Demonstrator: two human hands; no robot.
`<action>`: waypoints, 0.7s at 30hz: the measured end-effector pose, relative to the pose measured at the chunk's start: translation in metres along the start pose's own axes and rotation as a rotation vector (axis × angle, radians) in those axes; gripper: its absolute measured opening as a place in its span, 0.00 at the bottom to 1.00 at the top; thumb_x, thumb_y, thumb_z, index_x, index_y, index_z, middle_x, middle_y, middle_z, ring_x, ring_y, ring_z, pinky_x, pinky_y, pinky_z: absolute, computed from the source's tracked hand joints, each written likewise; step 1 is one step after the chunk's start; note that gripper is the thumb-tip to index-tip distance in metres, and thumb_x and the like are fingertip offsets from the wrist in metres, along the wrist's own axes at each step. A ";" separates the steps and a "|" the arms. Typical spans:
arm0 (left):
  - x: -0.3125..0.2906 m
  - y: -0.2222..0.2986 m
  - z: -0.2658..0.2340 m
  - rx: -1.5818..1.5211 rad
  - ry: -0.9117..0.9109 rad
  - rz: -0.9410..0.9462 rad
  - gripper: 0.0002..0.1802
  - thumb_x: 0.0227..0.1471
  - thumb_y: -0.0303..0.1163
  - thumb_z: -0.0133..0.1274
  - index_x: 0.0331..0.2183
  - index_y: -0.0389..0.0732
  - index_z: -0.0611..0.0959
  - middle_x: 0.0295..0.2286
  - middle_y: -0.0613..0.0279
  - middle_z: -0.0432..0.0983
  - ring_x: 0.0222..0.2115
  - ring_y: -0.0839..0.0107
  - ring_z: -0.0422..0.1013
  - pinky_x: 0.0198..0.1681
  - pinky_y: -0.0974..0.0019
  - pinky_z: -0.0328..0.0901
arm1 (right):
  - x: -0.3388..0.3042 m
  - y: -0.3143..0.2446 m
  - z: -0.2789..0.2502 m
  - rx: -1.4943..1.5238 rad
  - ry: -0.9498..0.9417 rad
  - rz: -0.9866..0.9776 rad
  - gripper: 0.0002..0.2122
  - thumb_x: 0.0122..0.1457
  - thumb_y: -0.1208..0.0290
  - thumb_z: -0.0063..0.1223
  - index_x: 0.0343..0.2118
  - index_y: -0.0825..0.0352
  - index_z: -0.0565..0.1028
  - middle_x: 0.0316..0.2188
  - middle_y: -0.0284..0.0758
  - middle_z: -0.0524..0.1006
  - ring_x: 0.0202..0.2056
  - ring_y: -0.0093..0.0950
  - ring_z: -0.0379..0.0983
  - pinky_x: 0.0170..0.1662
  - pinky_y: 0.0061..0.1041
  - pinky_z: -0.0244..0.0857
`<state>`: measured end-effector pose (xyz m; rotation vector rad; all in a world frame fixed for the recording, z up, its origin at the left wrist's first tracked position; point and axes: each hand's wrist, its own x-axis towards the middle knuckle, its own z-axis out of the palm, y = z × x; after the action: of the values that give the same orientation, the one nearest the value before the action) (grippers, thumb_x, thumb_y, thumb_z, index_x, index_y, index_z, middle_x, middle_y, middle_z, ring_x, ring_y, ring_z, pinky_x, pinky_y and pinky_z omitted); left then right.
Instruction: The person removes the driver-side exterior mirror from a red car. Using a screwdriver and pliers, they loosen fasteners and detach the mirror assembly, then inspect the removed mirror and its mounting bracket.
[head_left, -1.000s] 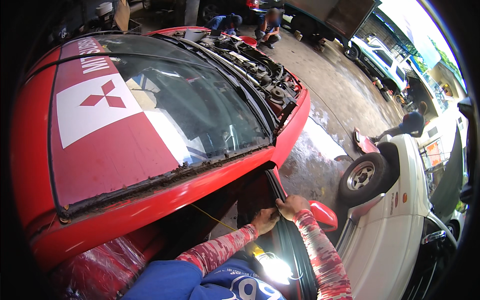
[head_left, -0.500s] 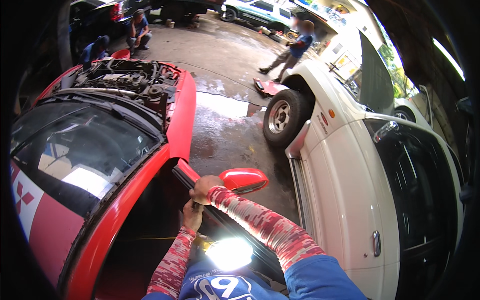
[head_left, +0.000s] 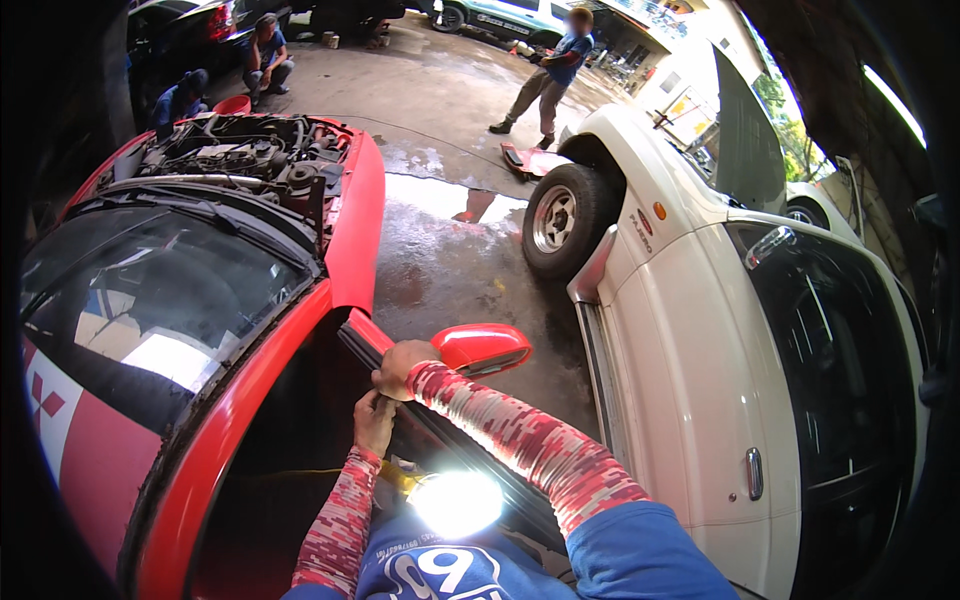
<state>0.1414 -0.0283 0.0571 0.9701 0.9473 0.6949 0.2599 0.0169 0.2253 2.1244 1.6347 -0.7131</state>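
The red car door (head_left: 370,330) stands open, its top edge running back beneath my arms. My right hand (head_left: 406,370) is closed at the inner side of this edge, close to the red side mirror (head_left: 488,346). Just below it, almost touching, my left hand (head_left: 374,424) has its fingers curled upward. Whatever lies between the fingers of either hand is hidden. Both forearms wear red and white patterned sleeves. A glaring white work light (head_left: 455,503) shines in front of my blue shirt, with a yellow part beside it.
A red car (head_left: 355,230) with an exposed engine bay (head_left: 240,155) is on the left. At right stands a white off-road vehicle (head_left: 690,330), its front wheel (head_left: 562,222) turned outward. A person (head_left: 552,75) stands beyond; two people crouch near a red tub (head_left: 232,105). Water wets the floor (head_left: 425,205).
The view has shifted slightly, so the cars sit a little differently in it. Both hands keep their place at the door edge. The standing person appears farther left.
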 end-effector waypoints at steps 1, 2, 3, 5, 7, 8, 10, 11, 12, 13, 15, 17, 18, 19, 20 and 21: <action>-0.002 0.003 -0.003 0.003 -0.004 0.006 0.18 0.61 0.43 0.56 0.29 0.37 0.82 0.19 0.74 0.69 0.20 0.82 0.64 0.23 0.71 0.59 | -0.001 0.000 0.000 -0.016 0.006 0.015 0.22 0.61 0.50 0.48 0.43 0.64 0.83 0.42 0.42 0.83 0.47 0.38 0.80 0.49 0.37 0.73; -0.004 0.007 -0.006 0.021 0.023 0.057 0.17 0.61 0.41 0.55 0.29 0.36 0.82 0.19 0.73 0.70 0.20 0.82 0.64 0.22 0.71 0.59 | -0.003 0.000 -0.001 -0.014 0.014 0.018 0.22 0.61 0.50 0.48 0.43 0.64 0.83 0.42 0.42 0.83 0.47 0.38 0.80 0.49 0.37 0.73; -0.006 0.011 -0.009 0.040 0.051 0.108 0.16 0.61 0.39 0.55 0.30 0.36 0.82 0.19 0.72 0.70 0.19 0.82 0.65 0.22 0.71 0.60 | -0.006 0.000 -0.002 -0.007 0.021 0.013 0.23 0.61 0.50 0.48 0.42 0.65 0.83 0.42 0.42 0.83 0.47 0.38 0.80 0.49 0.38 0.73; -0.013 0.025 -0.015 0.060 0.107 0.215 0.15 0.61 0.37 0.55 0.30 0.35 0.82 0.20 0.71 0.72 0.19 0.82 0.66 0.22 0.72 0.60 | -0.010 0.002 -0.004 0.021 0.052 -0.019 0.31 0.60 0.38 0.47 0.41 0.68 0.83 0.40 0.47 0.82 0.45 0.44 0.79 0.48 0.42 0.72; -0.019 0.044 -0.017 0.073 0.179 0.303 0.14 0.61 0.36 0.54 0.32 0.33 0.83 0.20 0.69 0.73 0.19 0.81 0.68 0.22 0.72 0.61 | -0.012 0.004 -0.003 0.107 0.135 -0.046 0.30 0.60 0.40 0.47 0.39 0.69 0.83 0.38 0.48 0.82 0.44 0.45 0.79 0.48 0.42 0.72; -0.023 0.055 -0.018 0.024 0.166 0.334 0.14 0.61 0.36 0.54 0.32 0.33 0.83 0.21 0.68 0.75 0.20 0.81 0.70 0.23 0.72 0.62 | -0.011 0.005 -0.002 0.129 0.156 -0.041 0.30 0.60 0.41 0.47 0.38 0.69 0.83 0.38 0.49 0.82 0.43 0.46 0.79 0.48 0.42 0.72; -0.032 0.078 -0.021 -0.024 0.144 0.399 0.13 0.62 0.35 0.55 0.33 0.33 0.83 0.22 0.66 0.77 0.20 0.80 0.72 0.24 0.72 0.65 | -0.006 0.007 0.004 0.150 0.217 -0.032 0.27 0.63 0.45 0.44 0.38 0.69 0.82 0.38 0.49 0.82 0.44 0.48 0.79 0.47 0.44 0.71; -0.039 0.088 -0.023 0.013 0.160 0.460 0.12 0.61 0.34 0.56 0.34 0.34 0.83 0.22 0.66 0.77 0.20 0.80 0.72 0.23 0.73 0.65 | -0.001 0.007 0.008 0.153 0.230 -0.040 0.25 0.63 0.49 0.44 0.38 0.69 0.82 0.38 0.50 0.81 0.43 0.48 0.78 0.48 0.44 0.71; -0.046 0.097 -0.025 0.027 0.166 0.503 0.11 0.61 0.33 0.56 0.35 0.34 0.84 0.23 0.66 0.77 0.21 0.81 0.72 0.24 0.73 0.66 | 0.005 0.008 0.011 0.159 0.243 -0.052 0.22 0.64 0.52 0.43 0.38 0.69 0.81 0.38 0.51 0.81 0.43 0.49 0.78 0.49 0.44 0.70; -0.052 0.105 -0.026 -0.002 0.159 0.517 0.10 0.61 0.32 0.55 0.36 0.33 0.84 0.24 0.67 0.77 0.21 0.81 0.72 0.24 0.74 0.66 | 0.009 0.012 0.015 0.141 0.291 -0.091 0.20 0.63 0.56 0.43 0.38 0.69 0.81 0.38 0.52 0.81 0.43 0.49 0.78 0.49 0.44 0.70; -0.061 0.118 -0.029 -0.016 0.163 0.495 0.09 0.61 0.30 0.56 0.38 0.33 0.84 0.26 0.67 0.79 0.23 0.82 0.72 0.25 0.75 0.66 | 0.020 0.020 0.018 0.200 0.349 -0.168 0.17 0.61 0.62 0.44 0.38 0.70 0.80 0.38 0.52 0.80 0.43 0.50 0.77 0.49 0.43 0.69; -0.069 0.126 -0.032 -0.029 0.150 0.478 0.09 0.60 0.28 0.57 0.39 0.33 0.85 0.28 0.67 0.80 0.25 0.84 0.72 0.27 0.76 0.66 | 0.027 0.026 0.013 0.357 0.337 -0.248 0.15 0.60 0.68 0.43 0.39 0.72 0.79 0.35 0.50 0.80 0.39 0.46 0.78 0.45 0.40 0.70; -0.072 0.129 -0.033 -0.047 0.130 0.454 0.09 0.60 0.28 0.57 0.40 0.33 0.85 0.29 0.69 0.79 0.28 0.85 0.71 0.29 0.78 0.65 | 0.028 0.028 0.010 0.437 0.311 -0.269 0.14 0.61 0.71 0.42 0.40 0.72 0.78 0.32 0.48 0.80 0.35 0.42 0.78 0.42 0.36 0.70; -0.073 0.131 -0.033 -0.065 0.108 0.433 0.10 0.60 0.27 0.58 0.41 0.34 0.85 0.31 0.70 0.79 0.30 0.87 0.70 0.32 0.79 0.65 | 0.026 0.031 0.004 0.634 0.180 -0.274 0.13 0.61 0.71 0.42 0.41 0.71 0.78 0.32 0.45 0.80 0.34 0.39 0.78 0.40 0.34 0.70; -0.072 0.134 -0.033 -0.051 0.096 0.464 0.10 0.60 0.27 0.58 0.41 0.33 0.85 0.32 0.69 0.80 0.30 0.86 0.70 0.31 0.78 0.65 | 0.022 0.032 -0.003 0.818 0.038 -0.248 0.13 0.62 0.71 0.42 0.42 0.70 0.78 0.31 0.42 0.80 0.33 0.35 0.77 0.38 0.32 0.70; -0.072 0.136 -0.033 -0.037 0.083 0.492 0.09 0.60 0.26 0.57 0.41 0.33 0.85 0.32 0.69 0.80 0.29 0.86 0.71 0.31 0.77 0.66 | 0.016 0.033 -0.010 0.998 -0.109 -0.214 0.13 0.63 0.71 0.42 0.42 0.69 0.77 0.31 0.39 0.80 0.32 0.32 0.77 0.36 0.29 0.70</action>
<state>0.0698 -0.0200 0.1971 1.1616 0.7664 1.1683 0.2965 0.0266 0.2235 2.4180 1.6289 -2.0005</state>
